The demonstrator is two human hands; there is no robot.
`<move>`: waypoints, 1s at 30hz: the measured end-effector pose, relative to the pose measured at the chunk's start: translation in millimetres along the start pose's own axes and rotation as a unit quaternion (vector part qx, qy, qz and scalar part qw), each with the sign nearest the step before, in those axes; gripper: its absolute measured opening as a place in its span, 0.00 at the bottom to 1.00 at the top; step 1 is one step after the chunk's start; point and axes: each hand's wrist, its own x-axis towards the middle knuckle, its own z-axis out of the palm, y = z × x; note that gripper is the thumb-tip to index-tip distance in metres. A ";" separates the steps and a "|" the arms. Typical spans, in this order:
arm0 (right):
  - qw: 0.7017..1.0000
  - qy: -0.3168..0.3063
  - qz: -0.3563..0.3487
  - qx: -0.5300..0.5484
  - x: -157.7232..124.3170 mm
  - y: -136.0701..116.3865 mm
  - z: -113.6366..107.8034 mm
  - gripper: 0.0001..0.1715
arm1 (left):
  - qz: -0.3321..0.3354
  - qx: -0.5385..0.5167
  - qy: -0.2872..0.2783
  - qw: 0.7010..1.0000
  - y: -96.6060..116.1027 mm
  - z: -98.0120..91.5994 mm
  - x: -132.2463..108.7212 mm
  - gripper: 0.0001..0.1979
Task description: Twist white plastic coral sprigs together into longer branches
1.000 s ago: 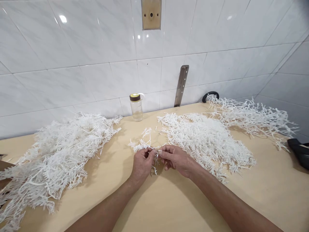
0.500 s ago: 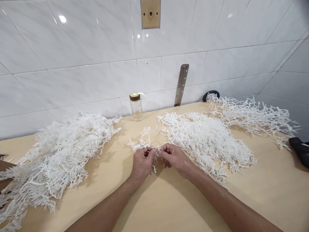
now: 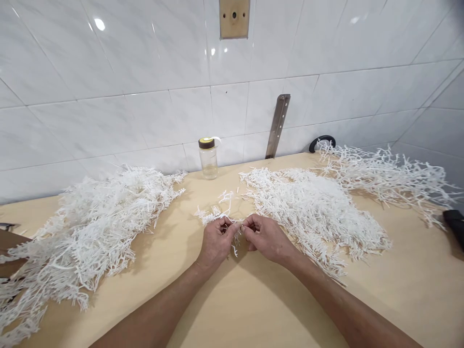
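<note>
My left hand [image 3: 216, 240] is closed in a pinch on a thin white branched plastic sprig [image 3: 235, 250], part of which hangs below the fingers. Facing it, my right hand [image 3: 267, 238] pinches the same sprig, with the fingertips of both hands nearly touching. Just beyond the left hand, more white twiggy pieces [image 3: 213, 212] and an upright forked stem [image 3: 227, 200] show; whether that stem joins the held sprig I cannot tell. To the right of my right hand lies a broad pile of short white sprigs [image 3: 311, 208].
A large heap of white branched pieces [image 3: 101, 227] covers the table's left side. Longer white branches [image 3: 391, 174] lie at the far right, near a black curved object [image 3: 322, 141]. A clear bottle [image 3: 208, 162] with a dark lid and a metal strip [image 3: 278, 126] stand by the tiled wall.
The whole view has shifted slightly, with things appearing a little further right. Both hands keep their pinch on the sprig, fingertips close together.
</note>
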 end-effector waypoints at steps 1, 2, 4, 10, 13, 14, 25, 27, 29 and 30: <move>1.000 -0.009 0.013 0.009 0.0 -0.9 -0.3 0.06 | -0.003 -0.002 0.006 1.000 0.5 0.5 -0.9 0.14; 0.999 -0.019 0.030 0.018 0.0 -1.6 -0.1 0.06 | -0.006 -0.004 0.010 1.000 1.0 1.3 -1.9 0.14; 0.997 -0.033 0.065 0.033 0.2 -2.2 2.0 0.06 | -0.007 -0.006 0.011 1.000 2.0 3.3 -3.9 0.14; 0.983 0.115 -0.026 -0.138 1.8 -2.2 5.9 0.07 | -0.002 -0.014 0.016 1.000 4.9 6.1 -6.6 0.16; 0.968 0.186 -0.036 -0.167 4.4 0.2 -6.7 0.06 | -0.020 -0.022 0.019 0.999 4.6 4.2 -5.9 0.17; 0.972 0.183 -0.018 -0.146 5.4 1.4 -12.4 0.05 | -0.030 -0.024 0.017 0.999 4.2 3.5 -5.4 0.18; 0.982 0.036 0.019 0.185 5.7 1.3 -21.8 0.18 | -0.058 -0.048 -0.019 0.997 6.0 0.3 -2.2 0.21; 0.983 0.013 0.037 0.178 4.6 -1.5 -23.6 0.18 | -0.059 -0.052 -0.016 0.997 6.5 0.2 -2.3 0.20; 0.985 -0.006 0.057 0.162 4.1 -2.5 -25.9 0.18 | -0.061 -0.057 -0.010 0.996 7.3 0.2 -2.5 0.19; 0.986 -0.016 0.066 0.155 4.0 -2.1 -26.4 0.19 | -0.062 -0.061 -0.008 0.996 7.9 0.3 -2.7 0.19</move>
